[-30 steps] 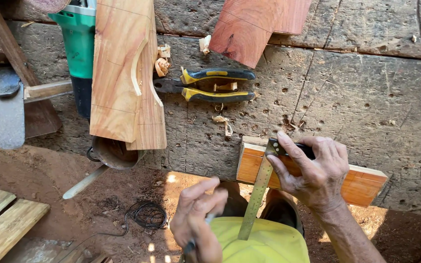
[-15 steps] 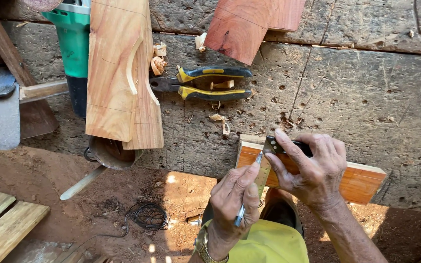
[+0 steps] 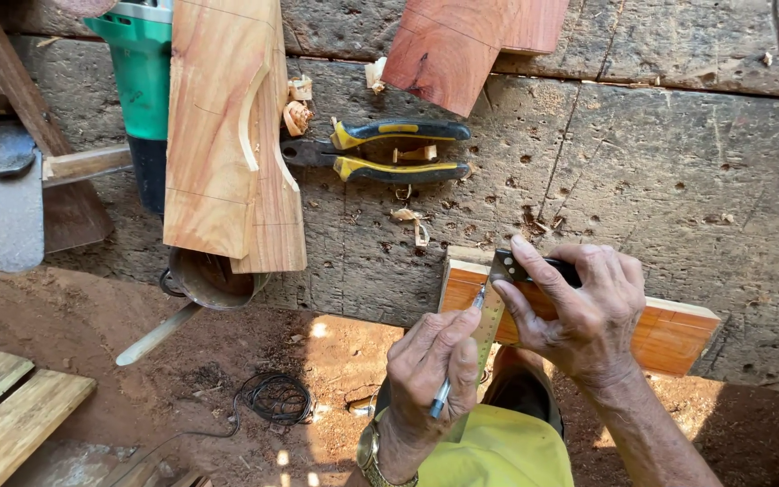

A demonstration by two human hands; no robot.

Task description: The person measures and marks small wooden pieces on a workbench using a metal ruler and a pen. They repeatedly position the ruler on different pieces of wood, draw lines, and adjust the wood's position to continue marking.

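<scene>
Honestly, the wood block (image 3: 669, 338) under the hands looks like a solid, stiff offcut, orange on its near face, lying at the near edge of the workbench (image 3: 678, 180) with that face hanging over the dirt floor (image 3: 92, 316). I'd guess it's dense enough to stay put with one palm on it, and the safest place to grab it would be by the two long faces, since the cut edges look crisp.

The right hand (image 3: 579, 311) is spread flat and pressing down, fingers closed over the dark stock of a try square (image 3: 490, 316) so the metal blade hangs down across the block's near face. The blade is thin and probably slick, so pinning the stock looks like the right call. The left hand (image 3: 430, 370) is pinched shut around a pen (image 3: 444, 390), its tip touching the wood right beside the blade's edge.

Further out on the bench: yellow-and-black pliers (image 3: 389, 151), a few wood shavings (image 3: 412, 224), a long pale plank (image 3: 227, 135) with a curved line on it, a reddish board (image 3: 471, 45), and a green angle grinder (image 3: 142, 81). A hammer (image 3: 15, 194) lies at the left, and a coil of black wire (image 3: 272, 397) sits on the dirt.
</scene>
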